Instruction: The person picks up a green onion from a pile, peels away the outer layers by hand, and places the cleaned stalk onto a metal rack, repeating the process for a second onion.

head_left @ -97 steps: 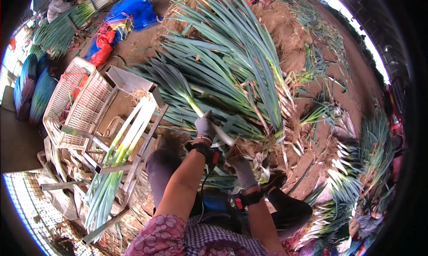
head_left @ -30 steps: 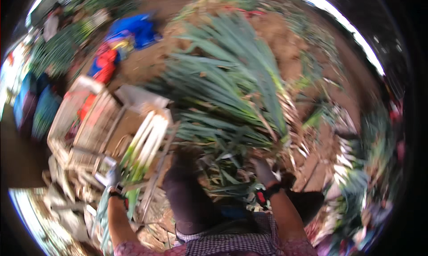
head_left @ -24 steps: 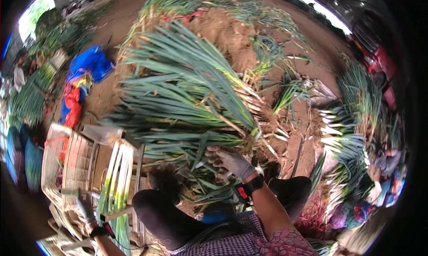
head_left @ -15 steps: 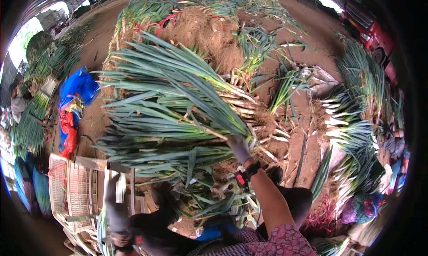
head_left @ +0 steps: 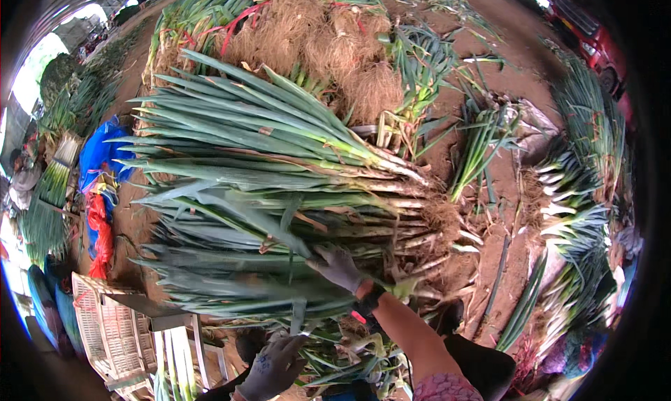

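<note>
In front of me lies a broad pile of leeks (head_left: 231,163), green leaves to the left, white stems and brown roots to the right. My right hand (head_left: 335,268), in a grey glove, is at the pile's near middle, its fingers closed at the end of a loose leek leaf (head_left: 269,230) that looks smeared by motion. Lower down, my left hand (head_left: 274,362), also gloved, is below the pile's near edge with fingers loosely bent. A hanging leaf (head_left: 298,316) comes down to its fingertips; I see nothing plainly gripped there.
A pale plastic crate (head_left: 115,327) stands at lower left, with white-stemmed leeks (head_left: 175,362) beside it. Blue plastic (head_left: 105,149) and red netting (head_left: 100,233) lie farther left. Rooty leek bundles (head_left: 328,45) are beyond the pile; trimmed leeks (head_left: 570,216) lie right. A red vehicle (head_left: 594,45) stands far right.
My right hand has moved left and nearer, off the stem end onto the leaves. My left hand has come up and right from beside the crate. The view has shifted slightly.
</note>
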### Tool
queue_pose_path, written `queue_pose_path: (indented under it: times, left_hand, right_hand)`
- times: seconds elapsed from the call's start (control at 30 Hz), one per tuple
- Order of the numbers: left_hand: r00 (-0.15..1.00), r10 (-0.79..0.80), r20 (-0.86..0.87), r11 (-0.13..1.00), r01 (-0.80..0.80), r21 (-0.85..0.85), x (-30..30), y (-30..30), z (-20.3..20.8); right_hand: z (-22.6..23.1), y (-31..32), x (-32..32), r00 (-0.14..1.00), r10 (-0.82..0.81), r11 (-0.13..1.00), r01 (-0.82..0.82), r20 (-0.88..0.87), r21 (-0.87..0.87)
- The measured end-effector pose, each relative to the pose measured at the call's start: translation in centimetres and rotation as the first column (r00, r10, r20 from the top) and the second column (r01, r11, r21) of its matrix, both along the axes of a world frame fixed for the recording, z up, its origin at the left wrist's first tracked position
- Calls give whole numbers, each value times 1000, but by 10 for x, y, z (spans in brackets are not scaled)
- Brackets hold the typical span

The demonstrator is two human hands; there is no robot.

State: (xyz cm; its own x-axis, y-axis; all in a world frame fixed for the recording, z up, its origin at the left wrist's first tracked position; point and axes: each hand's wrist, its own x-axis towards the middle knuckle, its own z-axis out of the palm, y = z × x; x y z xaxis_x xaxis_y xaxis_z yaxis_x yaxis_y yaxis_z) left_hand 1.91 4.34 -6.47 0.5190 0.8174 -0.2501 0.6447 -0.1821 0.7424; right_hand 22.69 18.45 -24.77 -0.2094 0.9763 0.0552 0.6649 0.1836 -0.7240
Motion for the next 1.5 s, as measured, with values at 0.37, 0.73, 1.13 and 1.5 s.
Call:
queue_pose_path:
  times: [0.37,0.73,1.13,1.5]
  left_hand:
    - [998,51,-32,997,-49,56,-8,-4,-13]
    - [999,0,-40,983,8,183,1,-15,-25]
    - [926,299,230,940,-327,99,0,-15,-49]
    - [975,85,205,976,-122,180,-50,-62,6]
  right_hand:
    - [15,86,164,776,-340,925,378,531,41]
    - [55,-88,51,988,-77,957,112,137,-268]
    - [146,-222,18,988,37,966,4,151,-260]
    - [55,5,67,817,-359,931,280,451,232]
